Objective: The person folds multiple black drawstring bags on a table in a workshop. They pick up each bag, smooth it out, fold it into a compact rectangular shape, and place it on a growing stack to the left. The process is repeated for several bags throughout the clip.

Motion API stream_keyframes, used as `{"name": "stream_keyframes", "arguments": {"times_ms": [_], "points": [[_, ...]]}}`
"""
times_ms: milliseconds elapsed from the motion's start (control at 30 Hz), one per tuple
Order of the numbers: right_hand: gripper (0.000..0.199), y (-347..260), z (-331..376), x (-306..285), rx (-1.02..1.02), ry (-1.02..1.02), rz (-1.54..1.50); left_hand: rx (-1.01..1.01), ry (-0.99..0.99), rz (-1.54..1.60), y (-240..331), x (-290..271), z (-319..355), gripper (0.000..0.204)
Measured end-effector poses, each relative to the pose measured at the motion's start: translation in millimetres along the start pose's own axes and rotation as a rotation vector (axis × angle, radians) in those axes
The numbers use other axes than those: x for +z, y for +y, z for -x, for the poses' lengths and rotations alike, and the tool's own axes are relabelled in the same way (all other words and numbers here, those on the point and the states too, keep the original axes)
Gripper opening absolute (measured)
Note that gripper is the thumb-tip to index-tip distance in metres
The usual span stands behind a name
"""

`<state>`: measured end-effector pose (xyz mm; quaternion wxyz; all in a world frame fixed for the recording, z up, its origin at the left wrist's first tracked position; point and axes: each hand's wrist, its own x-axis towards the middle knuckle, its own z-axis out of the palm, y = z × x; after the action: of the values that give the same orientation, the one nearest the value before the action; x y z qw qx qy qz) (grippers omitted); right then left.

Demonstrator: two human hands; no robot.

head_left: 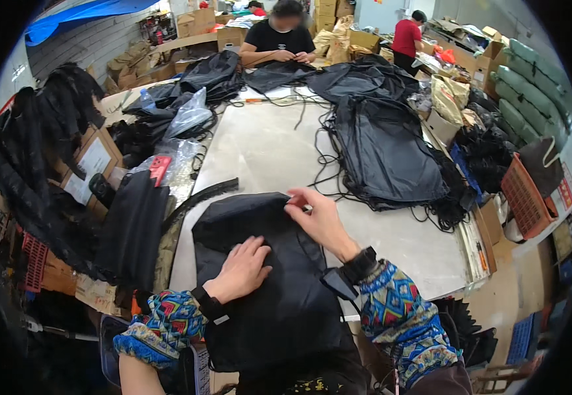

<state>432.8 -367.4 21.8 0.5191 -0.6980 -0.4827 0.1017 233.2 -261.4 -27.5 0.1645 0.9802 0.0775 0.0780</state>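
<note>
your left hand (pixel 241 268) lies flat, fingers spread, palm down on the black fabric bag (pixel 266 276) — it presses the cloth against the table (pixel 266 151). your right hand (pixel 317 219) sits at 1 o'clock from the left hand, near the bag's upper edge; thumb and forefinger are pressed together, pinching the fabric at that edge. both wrists carry dark bands below patterned blue sleeves.

the bag lies at the near edge of the table, directly in front of you, its lower part hanging over the edge toward your body. a black strap (pixel 200 197) lies on the table at 10 o'clock from the bag, just beside it.

at 1 o'clock from the bag, well apart, a stack of black bags (pixel 385 151) rests on the table with loose black cords (pixel 329 158) trailing from it. at 11 o'clock, clear plastic wrapping (pixel 187 115) lies among more dark fabric.

at 12 o'clock, across the table, a person in a black shirt (pixel 279 36) works with both hands on dark cloth. a person in a red shirt (pixel 408 36) stands at 1 o'clock, further off. an orange basket (pixel 526 197) sits at 3 o'clock, off the table.
</note>
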Motion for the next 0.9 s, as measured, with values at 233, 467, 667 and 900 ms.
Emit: {"name": "stream_keyframes", "arguments": {"times_ms": [233, 467, 667, 900], "points": [[0.058, 62, 74, -25, 0.109, -0.107, 0.555, -0.022, -0.095, -0.093, -2, 23, -7, 0.062], [0.016, 109, 107, -179, 0.230, -0.011, 1.069, -0.233, -0.390, 0.101, -6, 13, -5, 0.068], [0.019, 22, 81, -199, 0.753, -0.410, -0.129, -0.147, -0.241, 0.042, -2, 12, -13, 0.065], [0.038, -36, 4, -74, 0.178, -0.465, 0.074, 0.063, -0.027, 0.151, -18, 21, -54, 0.056]]}}
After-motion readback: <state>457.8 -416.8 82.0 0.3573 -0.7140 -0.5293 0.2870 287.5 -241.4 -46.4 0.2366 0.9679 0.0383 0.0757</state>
